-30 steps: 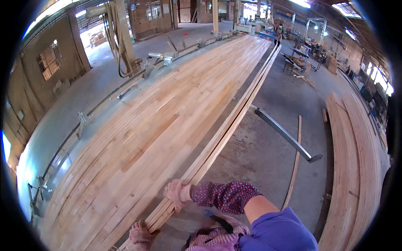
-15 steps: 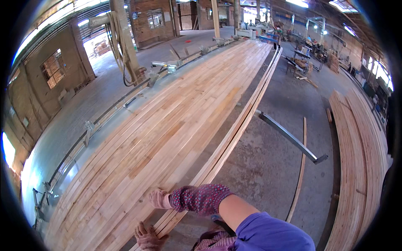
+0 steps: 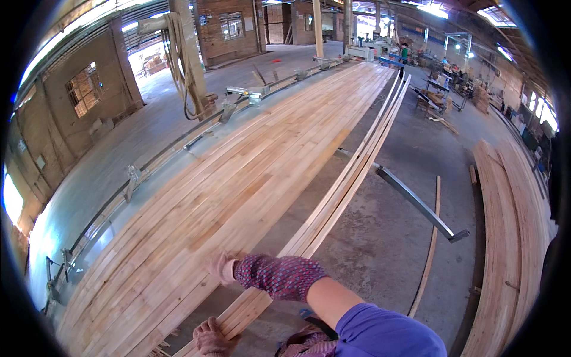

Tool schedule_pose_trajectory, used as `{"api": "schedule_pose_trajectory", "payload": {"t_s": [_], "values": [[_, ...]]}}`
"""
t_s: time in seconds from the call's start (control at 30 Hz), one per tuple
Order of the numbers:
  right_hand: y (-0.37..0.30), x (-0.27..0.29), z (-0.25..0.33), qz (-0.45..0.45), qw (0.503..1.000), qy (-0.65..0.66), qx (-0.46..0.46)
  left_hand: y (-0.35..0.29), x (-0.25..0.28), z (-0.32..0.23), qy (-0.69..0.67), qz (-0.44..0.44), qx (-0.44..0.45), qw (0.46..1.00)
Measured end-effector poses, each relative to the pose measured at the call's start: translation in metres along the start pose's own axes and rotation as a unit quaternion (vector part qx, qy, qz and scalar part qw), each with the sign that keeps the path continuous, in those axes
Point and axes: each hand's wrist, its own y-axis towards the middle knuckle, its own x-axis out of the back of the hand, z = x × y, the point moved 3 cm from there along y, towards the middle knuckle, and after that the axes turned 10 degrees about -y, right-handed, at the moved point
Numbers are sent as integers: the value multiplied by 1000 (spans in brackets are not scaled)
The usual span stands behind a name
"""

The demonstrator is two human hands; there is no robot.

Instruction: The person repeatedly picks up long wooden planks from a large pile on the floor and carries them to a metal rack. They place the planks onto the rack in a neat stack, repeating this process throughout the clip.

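Note:
A long bundle of pale wooden strips runs from the lower edge toward the far end, beside a wide panel of boards laid side by side. At the near end of the strips my left hand, in a knitted glove, has its fingers curled over them. My right hand, also gloved and smeared by motion, is at the panel's near right edge; its fingers cannot be made out. A dark patterned sleeve cover wraps the right forearm, which crosses above the strips.
A metal arm juts out right from under the strips. A single thin strip lies on the floor. Stacked boards stand at the right. Clamps line the panel's far left side, near a post with hanging hoses.
The gap between panel and strips has widened at the near end, and the strips have spread apart at the far end. My right hand has shifted slightly left. The view has moved a little.

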Motion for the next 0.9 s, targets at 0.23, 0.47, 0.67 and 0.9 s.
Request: {"api": "schedule_pose_trajectory", "payload": {"t_s": [0.23,0.47,0.67,0.9], "values": [[16,-31,30,2,998,-58,-21,-1,13,-12,-96,-9,60,994],[-40,87,-29,298,911,275,77,-7,9,-8,37,-122,31,991],[-45,63,-7,276,938,196,76,10,19,-6,-11,34,71,997],[-55,22,24,271,936,222,41,1,18,-14,-31,-30,33,999]]}}
